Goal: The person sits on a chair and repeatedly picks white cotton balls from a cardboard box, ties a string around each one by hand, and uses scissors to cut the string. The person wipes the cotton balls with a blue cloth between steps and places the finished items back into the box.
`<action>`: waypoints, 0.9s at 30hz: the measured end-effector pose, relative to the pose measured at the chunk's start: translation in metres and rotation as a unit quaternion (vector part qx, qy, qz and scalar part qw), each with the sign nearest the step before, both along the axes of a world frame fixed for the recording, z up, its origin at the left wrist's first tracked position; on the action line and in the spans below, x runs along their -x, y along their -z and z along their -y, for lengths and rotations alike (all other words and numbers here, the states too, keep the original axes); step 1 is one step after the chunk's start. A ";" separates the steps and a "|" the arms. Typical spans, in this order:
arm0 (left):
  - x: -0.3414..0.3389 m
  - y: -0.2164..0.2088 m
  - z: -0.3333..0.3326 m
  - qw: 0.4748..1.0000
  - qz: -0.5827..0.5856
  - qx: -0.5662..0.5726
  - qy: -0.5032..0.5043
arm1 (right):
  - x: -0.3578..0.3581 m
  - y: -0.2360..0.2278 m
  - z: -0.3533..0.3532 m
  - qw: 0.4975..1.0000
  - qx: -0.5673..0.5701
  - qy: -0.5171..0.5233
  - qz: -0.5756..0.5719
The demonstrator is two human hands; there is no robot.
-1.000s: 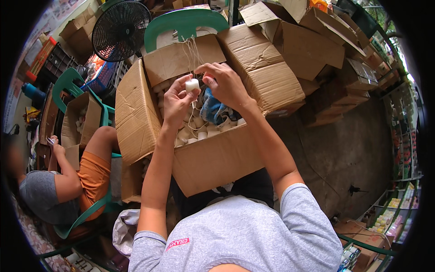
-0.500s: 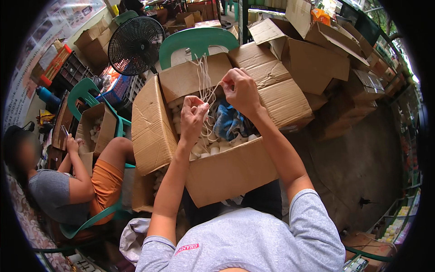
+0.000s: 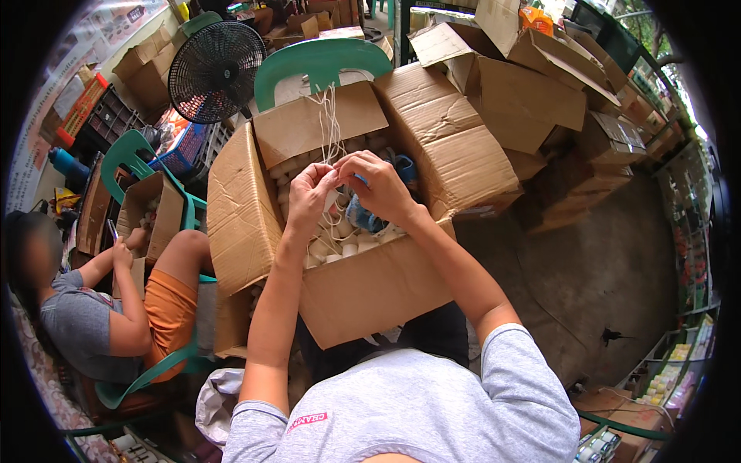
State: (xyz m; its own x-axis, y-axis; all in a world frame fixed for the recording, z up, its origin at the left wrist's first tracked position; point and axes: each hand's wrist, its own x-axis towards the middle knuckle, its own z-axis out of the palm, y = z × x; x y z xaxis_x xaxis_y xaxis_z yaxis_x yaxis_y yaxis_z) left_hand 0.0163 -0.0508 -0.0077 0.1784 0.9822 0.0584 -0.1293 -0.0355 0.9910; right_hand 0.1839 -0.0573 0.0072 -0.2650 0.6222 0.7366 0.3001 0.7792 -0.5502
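In front of me an open cardboard box (image 3: 370,289) holds many cream cylinders (image 3: 349,249) that look like candles. My left hand (image 3: 309,197) and my right hand (image 3: 378,187) meet above it, fingertips pinched together on white string (image 3: 330,127). Several strands drape over the box's far flap, and others trail down among the cylinders. Below my right hand, partly hidden by it, lies a blue cloth (image 3: 361,216). Fingers cover the exact spot where the string is held.
A green plastic chair (image 3: 324,62) stands behind the box, with a black fan (image 3: 216,73) to its left. More cardboard boxes (image 3: 525,100) are piled at the right. At the left a seated person (image 3: 100,309) works at a smaller box (image 3: 158,208).
My right hand has come down and left, from apart to touching my left fingertips. The short stretch of string between the hands has closed up. The whole view has shifted slightly.
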 end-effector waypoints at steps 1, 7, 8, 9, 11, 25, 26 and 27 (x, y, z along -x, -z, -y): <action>-0.003 0.002 0.000 1.000 -0.021 -0.016 -0.012 | -0.002 0.003 0.001 1.000 0.024 0.020 -0.001; -0.005 0.005 0.002 0.977 -0.172 -0.122 -0.034 | 0.004 0.003 0.008 0.977 0.195 0.037 -0.075; -0.008 0.004 0.003 0.976 -0.164 -0.135 -0.038 | 0.003 0.001 0.007 0.973 0.214 0.038 -0.074; -0.009 0.004 0.003 0.974 -0.172 -0.142 -0.036 | 0.002 0.002 0.004 0.963 0.244 0.003 -0.116; -0.008 0.005 0.002 0.969 -0.188 -0.156 -0.037 | 0.001 0.006 -0.002 0.930 0.301 -0.069 -0.199; -0.009 -0.007 0.010 0.943 -0.152 -0.288 -0.068 | -0.007 0.013 -0.010 0.827 0.438 -0.187 -0.299; -0.007 -0.005 0.009 0.943 -0.166 -0.279 -0.069 | -0.006 0.012 -0.009 0.836 0.428 -0.178 -0.294; -0.007 -0.004 0.008 0.944 -0.179 -0.269 -0.069 | -0.005 0.011 -0.008 0.845 0.417 -0.169 -0.290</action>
State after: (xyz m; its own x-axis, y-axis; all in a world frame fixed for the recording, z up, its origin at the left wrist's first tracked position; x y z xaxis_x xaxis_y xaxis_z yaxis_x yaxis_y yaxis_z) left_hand 0.0229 -0.0592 -0.0039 0.1537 0.8425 0.5162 0.2525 -0.5386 0.8039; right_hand 0.1887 -0.0494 -0.0040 -0.2758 0.9500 0.1462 -0.3698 0.0355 -0.9284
